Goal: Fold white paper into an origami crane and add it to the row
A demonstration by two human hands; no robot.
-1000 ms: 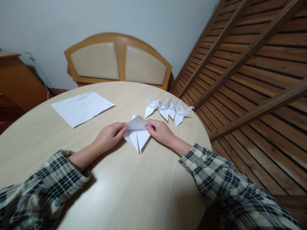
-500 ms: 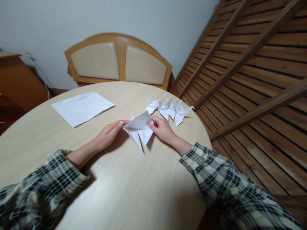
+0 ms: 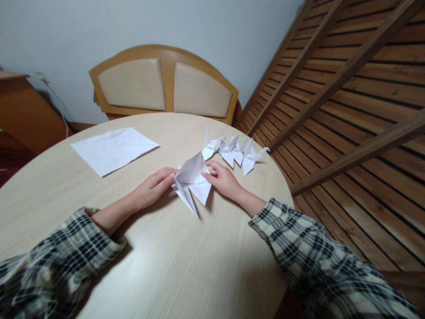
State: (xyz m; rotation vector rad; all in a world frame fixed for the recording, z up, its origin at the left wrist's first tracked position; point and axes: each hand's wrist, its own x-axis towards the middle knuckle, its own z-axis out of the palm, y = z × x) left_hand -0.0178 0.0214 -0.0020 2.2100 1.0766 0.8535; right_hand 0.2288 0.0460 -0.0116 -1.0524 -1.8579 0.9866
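Observation:
A partly folded piece of white paper (image 3: 194,173) is held between my two hands just above the round table (image 3: 159,257). Its upper flap stands raised, and two pointed legs hang toward me with a gap between them. My left hand (image 3: 156,188) pinches its left corner between thumb and fingers. On the other side, my right hand (image 3: 224,180) grips the right edge, the thumb on the near face and the fingers behind. Several folded paper cranes (image 3: 251,157) stand close beyond my right hand.
A flat sheet of white paper (image 3: 114,150) lies on the table's left. Behind the table rises a padded wooden headboard (image 3: 169,82) against a pale wall. Slatted wood (image 3: 348,110) runs along the right side, and a brown cabinet (image 3: 28,113) stands at far left.
The paper's left side has been pinched narrower and turned, so its left leg swings lower and the upper flap opens more. My left fingers have moved slightly right. The cranes and flat sheet stay put.

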